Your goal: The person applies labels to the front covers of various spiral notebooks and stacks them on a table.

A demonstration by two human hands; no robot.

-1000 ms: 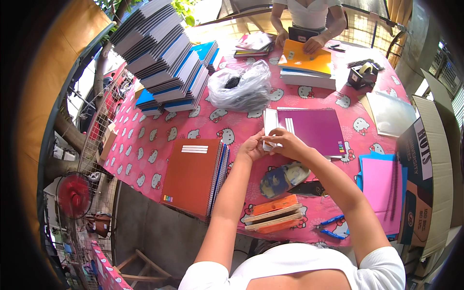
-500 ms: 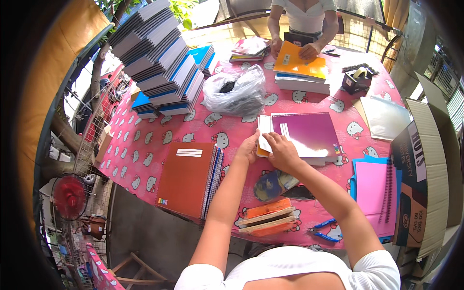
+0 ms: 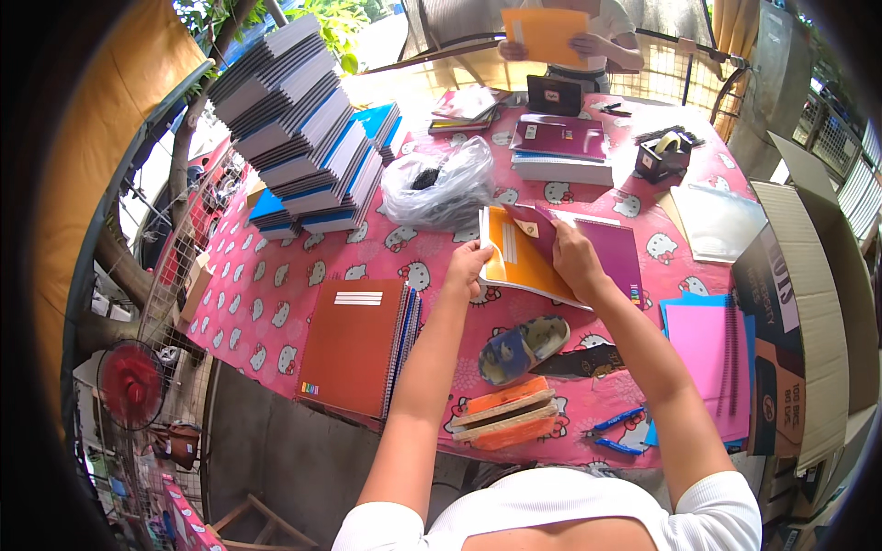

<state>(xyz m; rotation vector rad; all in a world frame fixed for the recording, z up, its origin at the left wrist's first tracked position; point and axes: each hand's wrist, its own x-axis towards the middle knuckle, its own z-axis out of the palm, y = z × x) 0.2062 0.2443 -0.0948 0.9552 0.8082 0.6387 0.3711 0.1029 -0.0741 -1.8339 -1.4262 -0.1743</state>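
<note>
An orange notebook cover (image 3: 511, 244) with white label lines lies over pale sheets in front of me. My left hand (image 3: 468, 266) is closed on its left edge, thumb on top. Lifted and bent back above it is a purple notebook cover (image 3: 536, 223), which my right hand (image 3: 577, 261) grips by its edge. Beneath and to the right, another purple cover (image 3: 614, 257) lies flat. Nearer to me, under my forearms, are a blue and yellow patterned slipper (image 3: 524, 351), an orange-painted wooden block (image 3: 507, 413) and blue-handled pliers (image 3: 617, 432).
A brown spiral notebook pile (image 3: 354, 344) lies left, with tall notebook stacks (image 3: 299, 129) behind. A plastic bag (image 3: 436, 188), tape dispenser (image 3: 663, 154), pink covers (image 3: 706, 358) and open cardboard box (image 3: 813, 321) surround the work. Opposite, a co-worker holds an orange cover (image 3: 547, 37).
The purple cover that lay flat is now bent up in my right hand, exposing orange below. The co-worker has raised an orange cover off the far stack, where purple now shows.
</note>
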